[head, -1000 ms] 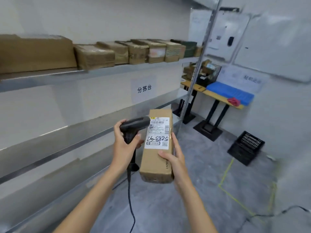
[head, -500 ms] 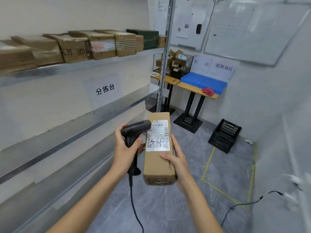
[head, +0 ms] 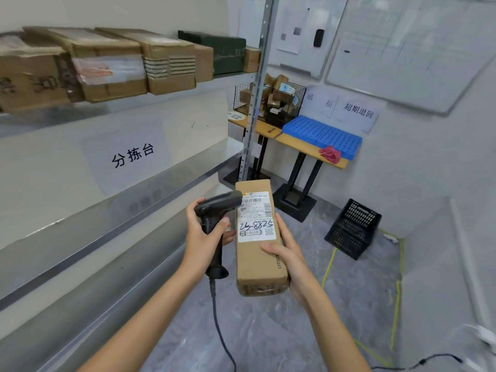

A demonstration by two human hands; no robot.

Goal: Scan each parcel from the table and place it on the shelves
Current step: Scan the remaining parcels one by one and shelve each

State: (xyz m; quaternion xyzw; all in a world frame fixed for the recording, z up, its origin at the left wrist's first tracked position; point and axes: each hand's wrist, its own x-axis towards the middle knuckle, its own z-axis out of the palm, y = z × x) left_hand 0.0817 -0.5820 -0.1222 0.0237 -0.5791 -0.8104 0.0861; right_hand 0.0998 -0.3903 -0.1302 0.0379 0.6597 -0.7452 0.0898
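Head view has turned toward the table (head: 308, 146); left hand (head: 204, 234) still grips scanner (head: 217, 208), right hand (head: 284, 253) clasps parcel (head: 257, 261), shelving not yet done.

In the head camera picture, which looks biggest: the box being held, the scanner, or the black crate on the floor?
As they look:
1. Box, biggest
2. Black crate
3. Scanner, smallest

The crate is farther away, so it may really be bigger than the box.
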